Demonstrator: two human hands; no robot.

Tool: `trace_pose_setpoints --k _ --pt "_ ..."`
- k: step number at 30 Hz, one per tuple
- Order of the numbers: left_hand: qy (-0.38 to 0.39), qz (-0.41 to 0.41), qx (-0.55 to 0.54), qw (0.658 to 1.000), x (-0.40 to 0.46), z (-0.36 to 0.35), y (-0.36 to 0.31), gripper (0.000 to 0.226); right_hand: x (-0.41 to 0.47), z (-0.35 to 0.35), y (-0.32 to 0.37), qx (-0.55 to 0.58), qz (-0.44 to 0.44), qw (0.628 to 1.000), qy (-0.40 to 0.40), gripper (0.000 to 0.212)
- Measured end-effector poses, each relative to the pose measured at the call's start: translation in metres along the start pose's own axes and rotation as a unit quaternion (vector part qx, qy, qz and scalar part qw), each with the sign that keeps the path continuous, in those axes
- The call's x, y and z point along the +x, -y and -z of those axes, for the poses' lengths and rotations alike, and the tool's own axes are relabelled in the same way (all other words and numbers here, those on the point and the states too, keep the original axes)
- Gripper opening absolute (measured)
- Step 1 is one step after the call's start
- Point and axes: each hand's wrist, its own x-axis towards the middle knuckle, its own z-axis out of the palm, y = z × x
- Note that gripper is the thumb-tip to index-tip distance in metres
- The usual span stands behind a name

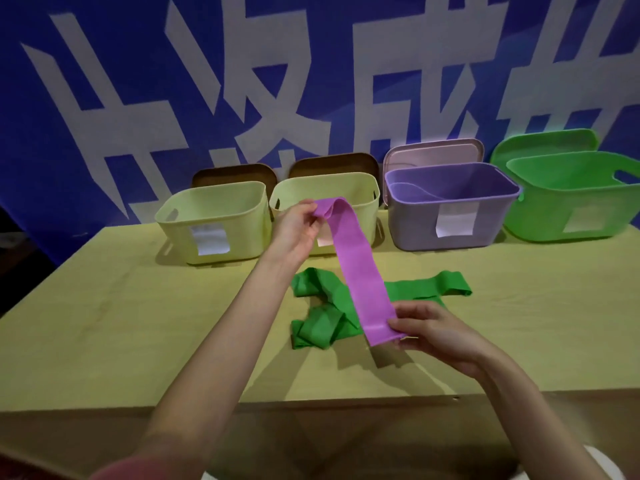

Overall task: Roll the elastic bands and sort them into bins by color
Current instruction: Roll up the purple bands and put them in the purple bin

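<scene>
— While both arms reach out over the table (104, 306), what does each hand hold?

— The left hand (298, 226) is raised in front of the middle bins and pinches the far end of the purple band (360, 271) between thumb and fingers. The right hand (429, 327) is lower and nearer, gripping the near end of the same band. The hands are well apart, and the band runs between them as a flat strip, unrolled, sloping down from left hand to right.

— Where is the band relative to the table?

— Held above it. Beneath it lie the green bands (329, 306), crumpled on the tabletop, one strip extending to the right.

— And the bins?

— Four in a row along the far edge. From left: a pale yellow bin (214, 216), a second pale yellow bin (360, 192), a purple bin (450, 202), a green bin (571, 199). Each carries a white label on its front. A lid leans upright behind each one: brown behind the two yellow bins, pinkish behind the purple, green behind the green.

— Anything inside them?

— The purple bin appears to hold something purple against its left wall; the view is too dim to confirm. The other interiors are only partly visible.

— Background?

— A blue banner (311, 64) with large white characters.
</scene>
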Motion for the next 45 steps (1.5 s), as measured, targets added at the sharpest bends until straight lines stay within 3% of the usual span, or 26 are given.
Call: trace_pose_setpoints --k 5,10,13,15,16,19,21,24,29,32,35,39,43,45 --pt "0.018 0.017 0.115 0.993 0.013 -0.017 0.058 0.019 -0.018 0.016 -0.013 -0.035 0.016 0.987 -0.154 0.031" --pt "0.023 0.022 0.185 0.982 0.022 -0.035 0.106 0.024 -0.030 0.029 -0.013 -0.088 0.046 0.980 -0.173 0.006" --pt "0.079 0.066 0.238 0.966 0.020 -0.029 0.127 0.011 -0.030 0.029 -0.025 -0.088 0.031 0.977 -0.191 0.008" --pt "0.120 0.064 0.359 0.923 0.007 -0.017 0.136 0.027 -0.029 0.029 -0.034 -0.075 0.015 0.975 -0.208 0.006" --pt "0.140 0.025 0.433 0.890 -0.003 -0.009 0.138 0.029 -0.028 0.029 -0.038 -0.072 0.007 0.974 -0.212 0.004" --pt "0.241 -0.120 0.541 0.797 -0.045 0.020 0.132 0.010 -0.029 0.031 -0.047 -0.069 -0.002 0.974 -0.216 0.002" --pt "0.305 -0.135 0.566 0.754 -0.075 0.038 0.126 0.005 -0.031 0.030 -0.050 -0.059 -0.001 0.975 -0.216 0.003" --pt "0.352 -0.173 0.590 0.706 -0.102 0.059 0.127 0.011 -0.033 0.026 -0.050 -0.041 0.002 0.974 -0.223 0.005" --pt "0.343 -0.272 0.620 0.651 -0.107 0.073 0.146 0.017 -0.034 0.023 -0.052 -0.024 0.008 0.974 -0.223 0.005" --pt "0.327 -0.293 0.616 0.654 -0.108 0.074 0.152 0.014 -0.038 0.026 -0.060 -0.164 0.077 0.949 -0.258 0.007" --pt "0.307 -0.288 0.607 0.674 -0.109 0.071 0.153 0.013 -0.047 0.031 -0.062 -0.359 0.209 0.867 -0.276 0.005" --pt "0.303 -0.283 0.595 0.689 -0.110 0.067 0.153 0.011 -0.051 0.036 -0.065 -0.448 0.273 0.823 -0.220 0.016" --pt "0.304 -0.273 0.596 0.691 -0.111 0.068 0.155 0.012 -0.048 0.037 -0.071 -0.486 0.283 0.794 -0.232 0.012" --pt "0.307 -0.279 0.609 0.676 -0.114 0.069 0.156 0.016 -0.047 0.037 -0.073 -0.485 0.284 0.794 -0.231 0.010"
